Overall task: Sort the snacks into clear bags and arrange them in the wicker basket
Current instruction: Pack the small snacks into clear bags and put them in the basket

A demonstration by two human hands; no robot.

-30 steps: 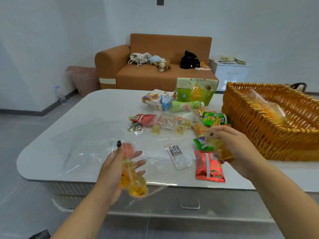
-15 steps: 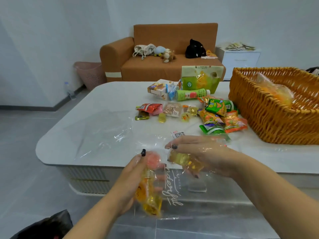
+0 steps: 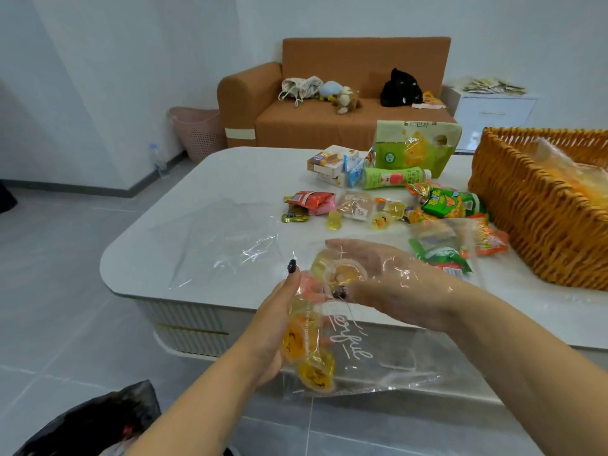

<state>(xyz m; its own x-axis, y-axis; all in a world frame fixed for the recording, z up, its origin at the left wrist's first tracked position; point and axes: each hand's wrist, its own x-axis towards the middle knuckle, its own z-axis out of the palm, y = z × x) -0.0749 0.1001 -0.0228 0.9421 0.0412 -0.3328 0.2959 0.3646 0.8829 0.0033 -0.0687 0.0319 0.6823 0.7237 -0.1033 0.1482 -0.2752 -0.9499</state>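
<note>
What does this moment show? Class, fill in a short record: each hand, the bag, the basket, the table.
left hand: grips clear bag holding jelly cups
right hand: inside the bag, holding a jelly cup
wicker basket: on table's right, one filled bag inside
table: loose snacks, spare bag

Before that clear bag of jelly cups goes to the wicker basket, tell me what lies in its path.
Loose snack packets lie on the table between the clear bag and the wicker basket. They lie low, so carrying the bag over them should clear them. One filled bag already sits inside the basket.
</note>
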